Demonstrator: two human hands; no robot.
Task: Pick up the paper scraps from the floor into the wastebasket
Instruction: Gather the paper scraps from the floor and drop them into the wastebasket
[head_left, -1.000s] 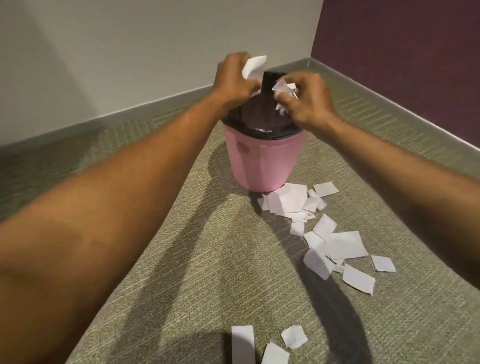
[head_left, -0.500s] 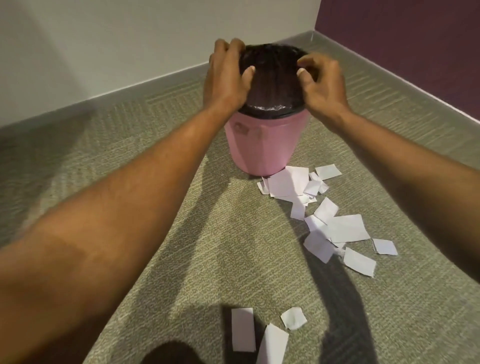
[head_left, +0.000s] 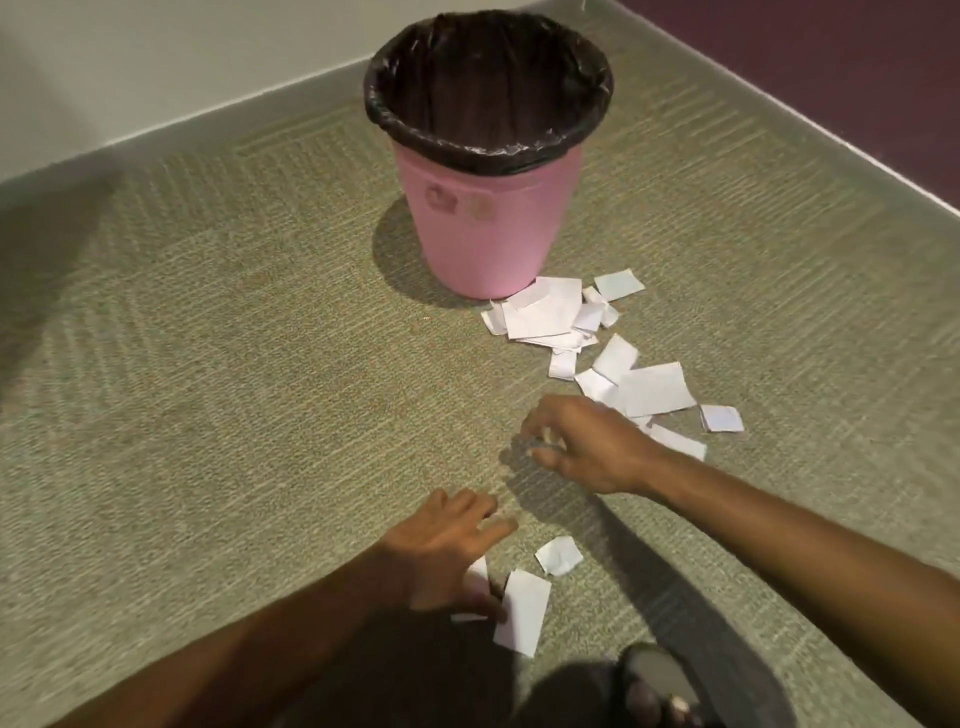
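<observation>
Thin, limp paper scraps (head_left: 522, 610) lie on the floor (head_left: 260, 415) in front of the wastebasket (head_left: 483, 234).
They look best pinched by an edge; the left hand (head_left: 447, 551) is flat and released, touching one; the right hand (head_left: 587, 447) is curled, its grip unclear.

The wastebasket (head_left: 488, 228) is pink plastic, round and tapering to its base, standing upright on the carpet with a black bag folded over its rim; its inside is dark and its contents cannot be made out. White paper scraps (head_left: 545, 312) lie flat in an overlapping heap touching its base on the near right. From there a loose trail runs nearer, with a larger rectangular piece (head_left: 654, 387) and a small square piece (head_left: 721, 418) just beside it. Well apart, nearer still, lie a small crumpled piece (head_left: 559, 555), a long piece (head_left: 522, 610), and a scrap (head_left: 477, 577) partly hidden under the left hand (head_left: 447, 551)
</observation>
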